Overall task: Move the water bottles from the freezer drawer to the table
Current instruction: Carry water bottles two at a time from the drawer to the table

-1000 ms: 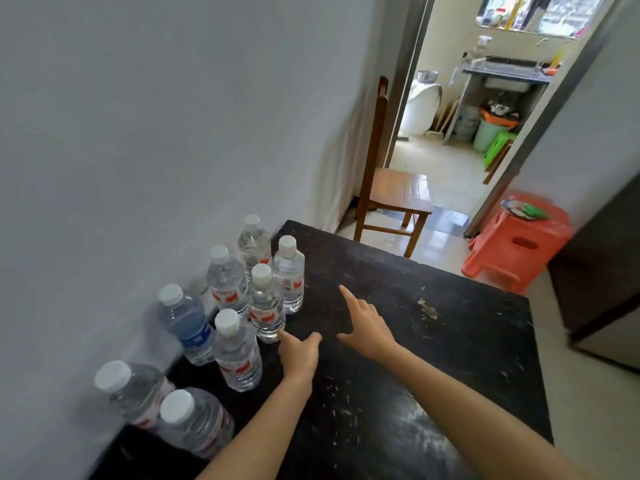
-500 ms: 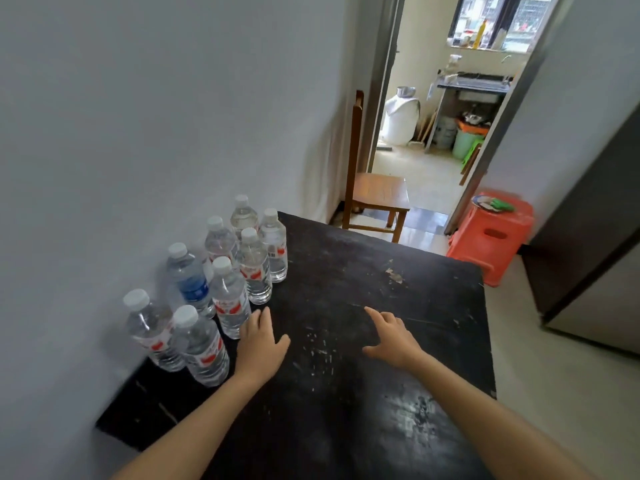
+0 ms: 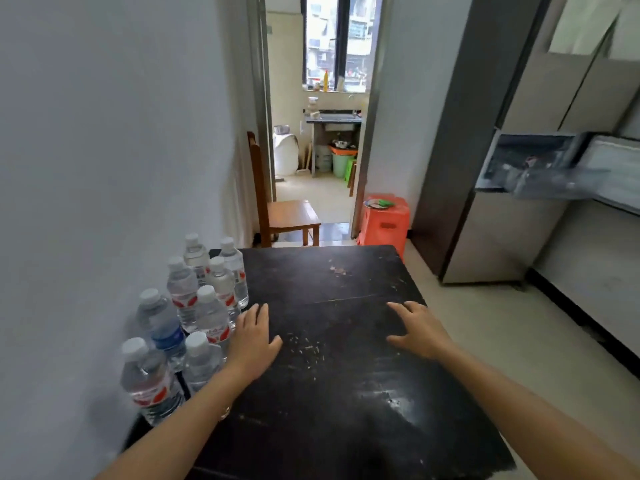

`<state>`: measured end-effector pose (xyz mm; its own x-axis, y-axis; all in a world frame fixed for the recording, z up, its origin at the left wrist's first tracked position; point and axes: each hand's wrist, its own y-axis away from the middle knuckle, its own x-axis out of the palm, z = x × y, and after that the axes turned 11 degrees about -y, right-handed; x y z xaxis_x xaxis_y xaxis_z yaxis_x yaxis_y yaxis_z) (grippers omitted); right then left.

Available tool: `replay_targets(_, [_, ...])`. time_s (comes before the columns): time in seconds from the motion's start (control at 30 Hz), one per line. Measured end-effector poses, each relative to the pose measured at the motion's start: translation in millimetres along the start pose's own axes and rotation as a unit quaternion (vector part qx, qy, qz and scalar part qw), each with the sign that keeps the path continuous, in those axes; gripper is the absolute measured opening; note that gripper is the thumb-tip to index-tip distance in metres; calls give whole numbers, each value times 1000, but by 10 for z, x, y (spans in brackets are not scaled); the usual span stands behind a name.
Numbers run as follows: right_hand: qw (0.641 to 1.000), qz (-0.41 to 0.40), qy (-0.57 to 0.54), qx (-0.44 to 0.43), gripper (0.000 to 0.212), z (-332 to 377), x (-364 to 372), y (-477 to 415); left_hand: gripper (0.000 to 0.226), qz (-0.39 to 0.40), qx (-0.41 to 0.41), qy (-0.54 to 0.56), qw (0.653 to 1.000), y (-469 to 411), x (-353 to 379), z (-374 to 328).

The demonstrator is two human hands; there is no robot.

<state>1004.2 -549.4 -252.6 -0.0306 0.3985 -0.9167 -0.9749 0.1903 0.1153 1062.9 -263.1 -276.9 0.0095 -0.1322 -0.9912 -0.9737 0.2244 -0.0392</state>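
Clustering water btls (image 3: 207,317): eight, upright, caps on, packed tight along the table's (image 3: 329,289) left edge, hard by the wall (image 3: 104,168). Prob. parked there so the rest of the top stays free for more.
Odd one: blue-label btl (image 3: 162,336) stands in the same group, on the table's wall side.
L hand (image 3: 252,337): empty, fingers straight & close together, palm down over the table, just beside the nearest btls. Contact w/ them: can't tell. Reads as guarding the row vs. tipping.
R hand (image 3: 419,330): empty, fingers loosely spread, palm down over the table's right half, well apart from the btls. Likely idle.
Freezer drawer (image 3: 540,168): pulled out, beyond the table's far right corner. Blurred, so can't tell if btls remain inside.
Next (guess): turn from table to drawer, check for leftovers.
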Motion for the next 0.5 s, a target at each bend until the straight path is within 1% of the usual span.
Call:
replay_targets(0.13, [997, -44, -22, 53, 76, 7, -25, 562, 67, -13, 59, 30, 998, 68, -127, -53])
replay_targets(0.27, [993, -80, -4, 90, 71, -14, -170, 1122, 66, -32, 127, 79, 988, 194, -259, -325])
replay_targets(0.37, [987, -106, 1, 118, 68, -63, -296, 1522, 66, -46, 182, 97, 978, 334, -350, -568])
replay_targets(0.5, [982, -118, 10, 150, 68, -194, -373, 2011, 66, -60, 236, 112, 963, 539, -435, -838])
